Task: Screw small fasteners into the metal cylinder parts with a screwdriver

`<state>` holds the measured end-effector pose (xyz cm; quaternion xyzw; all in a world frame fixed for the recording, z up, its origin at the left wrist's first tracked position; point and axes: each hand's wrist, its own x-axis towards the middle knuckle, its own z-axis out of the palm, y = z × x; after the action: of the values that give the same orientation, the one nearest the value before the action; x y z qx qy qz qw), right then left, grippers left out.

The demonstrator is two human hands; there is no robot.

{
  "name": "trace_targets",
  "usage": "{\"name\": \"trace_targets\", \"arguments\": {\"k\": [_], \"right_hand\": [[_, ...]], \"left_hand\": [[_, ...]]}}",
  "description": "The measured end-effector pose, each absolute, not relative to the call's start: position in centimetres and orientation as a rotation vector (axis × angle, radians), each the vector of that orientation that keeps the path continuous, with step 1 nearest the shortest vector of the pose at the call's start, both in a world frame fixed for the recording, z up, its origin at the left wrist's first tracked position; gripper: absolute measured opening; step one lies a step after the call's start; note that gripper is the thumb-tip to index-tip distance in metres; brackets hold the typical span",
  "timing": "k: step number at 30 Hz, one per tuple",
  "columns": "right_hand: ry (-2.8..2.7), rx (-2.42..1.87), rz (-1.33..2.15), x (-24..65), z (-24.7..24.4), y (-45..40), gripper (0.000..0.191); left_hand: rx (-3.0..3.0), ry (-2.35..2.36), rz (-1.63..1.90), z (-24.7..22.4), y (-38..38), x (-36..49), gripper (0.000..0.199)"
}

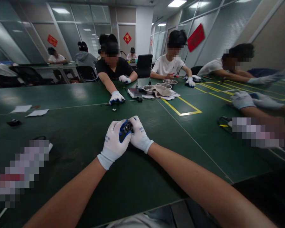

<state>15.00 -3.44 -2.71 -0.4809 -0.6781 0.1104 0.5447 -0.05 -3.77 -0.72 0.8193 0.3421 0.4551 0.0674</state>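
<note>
A small black round part with a ring-shaped face is held in front of me, above the green table. My left hand, in a white glove with blue palm and fingertips, is closed around its left side. My right hand, gloved alike, grips it from the right, with its fingers curled and partly hidden. Both hands meet at the part, so its far side cannot be seen. Just beyond them, a small light-coloured piece lies on the table.
Across the table, a co-worker's gloved hand rests near dark small parts. Metal bowls and a beige cloth stand beyond, beside yellow tape marks. White papers and a black object lie left. Another person's gloved hands are at right.
</note>
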Motion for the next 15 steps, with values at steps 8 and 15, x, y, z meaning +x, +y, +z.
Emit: {"name": "trace_targets", "arguments": {"k": [8, 15], "right_hand": [[-1.595, -1.159, 0.259, 14.88, -2.90, -3.56, 0.015], [-1.622, -1.163, 0.231, 15.23, -3.31, -3.22, 0.020]], "left_hand": [[2.476, 1.038, 1.360, -0.93, -3.77, 0.01, 0.043], [2.441, 1.020, 1.356, -1.18, -3.82, 0.08, 0.044]]}}
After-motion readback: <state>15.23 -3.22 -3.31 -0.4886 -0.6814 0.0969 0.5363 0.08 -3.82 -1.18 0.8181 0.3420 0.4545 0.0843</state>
